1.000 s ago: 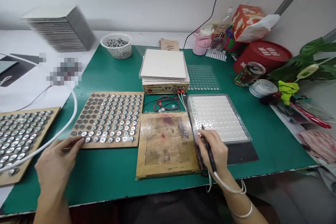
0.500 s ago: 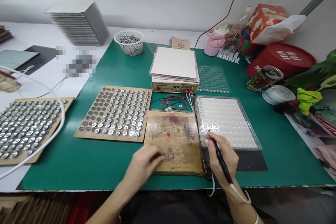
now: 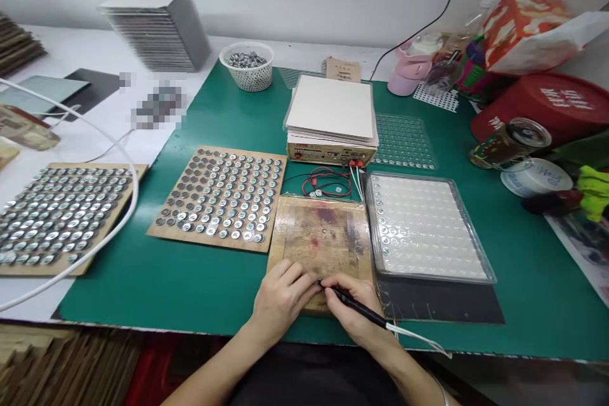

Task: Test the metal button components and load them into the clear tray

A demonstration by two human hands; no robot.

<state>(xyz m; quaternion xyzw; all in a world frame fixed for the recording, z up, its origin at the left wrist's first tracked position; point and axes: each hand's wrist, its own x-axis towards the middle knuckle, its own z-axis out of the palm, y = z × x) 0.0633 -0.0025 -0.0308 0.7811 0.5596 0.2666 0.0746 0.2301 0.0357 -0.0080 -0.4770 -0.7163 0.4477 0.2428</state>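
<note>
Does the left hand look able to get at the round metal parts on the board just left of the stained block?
Probably yes: nothing seems to stand between the left hand and the round metal parts, though that hand is occupied at the tip of the black tool.

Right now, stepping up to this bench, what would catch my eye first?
Probably the left hand and right hand close together over the stained wooden block, the right holding a black pen-like tool. Left of the block, shiny round metal parts line a board; far right sits a big red tub.
</note>
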